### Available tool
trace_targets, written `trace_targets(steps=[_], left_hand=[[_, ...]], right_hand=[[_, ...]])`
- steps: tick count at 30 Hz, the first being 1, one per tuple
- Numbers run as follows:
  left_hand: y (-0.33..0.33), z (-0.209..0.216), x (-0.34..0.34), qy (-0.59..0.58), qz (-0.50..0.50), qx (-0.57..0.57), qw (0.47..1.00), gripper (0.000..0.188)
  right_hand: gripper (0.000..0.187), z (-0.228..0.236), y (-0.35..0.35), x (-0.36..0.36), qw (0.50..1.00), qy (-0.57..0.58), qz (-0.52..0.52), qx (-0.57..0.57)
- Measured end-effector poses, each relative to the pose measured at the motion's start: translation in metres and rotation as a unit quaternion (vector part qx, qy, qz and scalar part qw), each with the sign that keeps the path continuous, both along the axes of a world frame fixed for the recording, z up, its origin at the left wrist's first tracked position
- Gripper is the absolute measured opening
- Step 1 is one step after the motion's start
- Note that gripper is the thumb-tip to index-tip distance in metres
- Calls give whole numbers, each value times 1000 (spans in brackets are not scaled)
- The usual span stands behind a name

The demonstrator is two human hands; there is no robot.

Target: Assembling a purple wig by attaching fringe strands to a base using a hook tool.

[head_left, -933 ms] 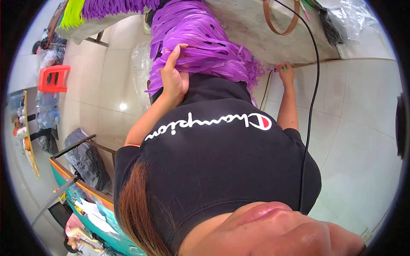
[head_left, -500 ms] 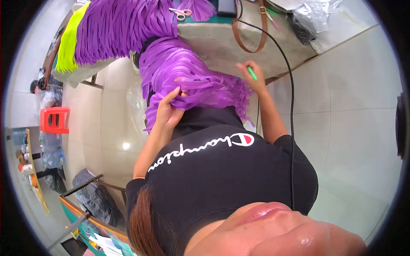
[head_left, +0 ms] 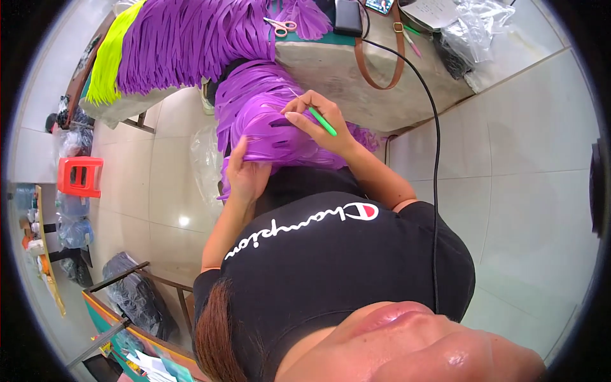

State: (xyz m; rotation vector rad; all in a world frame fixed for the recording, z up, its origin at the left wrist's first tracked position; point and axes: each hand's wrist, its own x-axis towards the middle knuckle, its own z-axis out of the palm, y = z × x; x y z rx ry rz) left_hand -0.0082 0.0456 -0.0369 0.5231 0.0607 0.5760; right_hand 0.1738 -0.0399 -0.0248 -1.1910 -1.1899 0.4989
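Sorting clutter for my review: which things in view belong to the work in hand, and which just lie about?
In use:
nearer purple strips, left hand on them
green-handled tool, in right hand

Apparently lying about:
red stool
brown strap
dark wrapped bundle

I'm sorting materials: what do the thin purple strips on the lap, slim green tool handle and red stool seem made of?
Thin purple strips: likely rubbery or plastic sheet, satiny; they drape with soft highlights, though possibly fabric.
Slim green tool handle: probably smooth plastic, evenly bright-coloured.
Red stool: apparently smooth moulded plastic; uniform colour, cut-out openings.
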Motion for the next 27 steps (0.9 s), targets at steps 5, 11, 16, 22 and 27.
trace_targets(steps=[5, 11, 16, 22, 27], left_hand=[[-3, 5, 6, 109, 51, 10, 993, 48], [13, -17, 5, -42, -100, -187, 976, 51], [16, -43, 3, 4, -134, -151, 979, 38], [-17, 19, 16, 265, 116, -30, 957, 27], [-12, 1, 12, 221, 67, 50, 972, 25]], right_hand=[[17, 1, 3, -7, 999, -6, -14, 48], [16, 2, -7, -9, 997, -34, 22, 68], [13, 11, -19, -19, 994, -53, 77, 58], [30, -17, -15, -8, 982, 154, 33, 101], [8, 4, -20, -18, 988, 151, 40, 6]])
